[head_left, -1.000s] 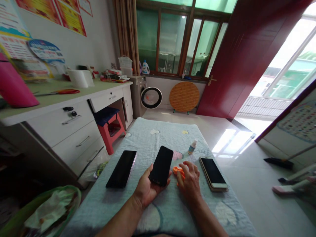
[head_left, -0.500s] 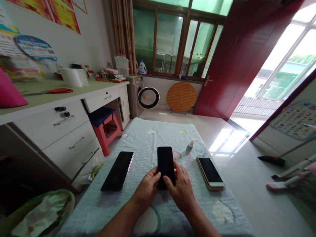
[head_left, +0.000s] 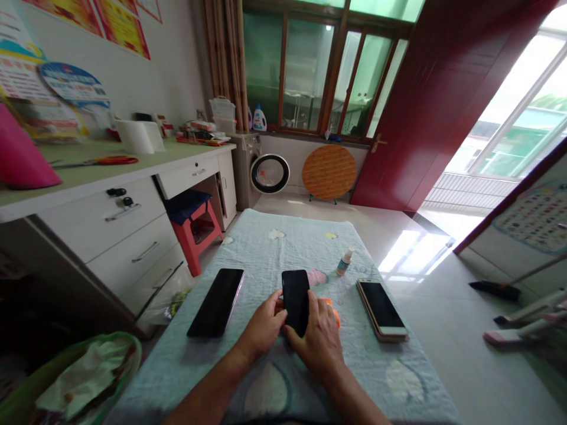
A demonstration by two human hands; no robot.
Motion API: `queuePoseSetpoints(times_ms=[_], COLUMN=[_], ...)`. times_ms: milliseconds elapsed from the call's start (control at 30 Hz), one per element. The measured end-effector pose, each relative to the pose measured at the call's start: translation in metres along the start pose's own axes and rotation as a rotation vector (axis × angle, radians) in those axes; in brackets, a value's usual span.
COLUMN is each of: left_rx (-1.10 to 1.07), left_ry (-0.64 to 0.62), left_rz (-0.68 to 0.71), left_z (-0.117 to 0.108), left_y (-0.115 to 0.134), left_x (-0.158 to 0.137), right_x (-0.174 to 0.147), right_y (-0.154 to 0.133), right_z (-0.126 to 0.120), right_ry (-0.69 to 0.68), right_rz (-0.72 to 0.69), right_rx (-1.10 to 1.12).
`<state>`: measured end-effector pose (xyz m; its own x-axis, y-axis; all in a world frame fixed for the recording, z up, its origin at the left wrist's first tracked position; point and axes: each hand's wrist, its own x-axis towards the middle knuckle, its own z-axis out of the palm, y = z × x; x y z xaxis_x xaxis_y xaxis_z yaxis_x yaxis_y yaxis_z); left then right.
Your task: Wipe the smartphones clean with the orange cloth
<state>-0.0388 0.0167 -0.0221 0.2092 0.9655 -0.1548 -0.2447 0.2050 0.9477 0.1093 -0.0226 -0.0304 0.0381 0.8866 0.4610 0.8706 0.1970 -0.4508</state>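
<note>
Between my two hands is a black smartphone [head_left: 296, 298], its dark screen facing up. My left hand [head_left: 266, 323] grips the phone's left edge, thumb at the front. My right hand [head_left: 318, 333] wraps round its right edge, with the thumb near the lower end. An orange item [head_left: 333, 311] lies partly hidden behind my right hand; its kind I cannot make out. A second dark smartphone [head_left: 217, 303] lies at the left on the cloth. To the right sits a white-framed smartphone [head_left: 383, 310], seemingly on top of another flat thing. A small spray bottle [head_left: 344, 262] stands beyond my right hand.
A pale blue patterned cloth [head_left: 305, 230] covers the table. At the left are a desk with drawers [head_left: 137, 221], a red stool [head_left: 195, 236] and a green-rimmed bin [head_left: 133, 348]. Past the table stand a washing machine [head_left: 243, 171] and a round wooden tabletop [head_left: 329, 171].
The phone has tilted and sits slightly lower in my hands. My right hand has shifted over its right edge, and more of the orange item shows. The view has turned slightly left.
</note>
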Motion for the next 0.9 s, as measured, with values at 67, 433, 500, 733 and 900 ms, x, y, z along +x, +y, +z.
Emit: queuePoseSetpoints(times_ms=[67, 433, 500, 733, 900], left_rx=[0.043, -0.09, -0.127, -0.212, -0.178], left_ry=[0.084, 0.099, 0.071, 0.09, 0.022], left_rz=[-0.002, -0.163, -0.214, -0.245, -0.148], left_z=[-0.005, -0.014, -0.011, 0.003, 0.017], left_y=[-0.002, 0.008, 0.017, 0.029, 0.027], left_x=[0.004, -0.004, -0.009, -0.008, -0.003], right_x=[0.0, 0.018, 0.019, 0.013, 0.012], right_y=[-0.001, 0.014, 0.014, 0.018, 0.016], right_z=[0.002, -0.011, -0.008, 0.006, 0.003], right_ry=[-0.005, -0.168, -0.167, -0.053, -0.031], right_rz=[0.007, -0.005, 0.001, 0.111, 0.193], right_rx=[-0.023, -0.011, -0.021, 0.149, 0.331])
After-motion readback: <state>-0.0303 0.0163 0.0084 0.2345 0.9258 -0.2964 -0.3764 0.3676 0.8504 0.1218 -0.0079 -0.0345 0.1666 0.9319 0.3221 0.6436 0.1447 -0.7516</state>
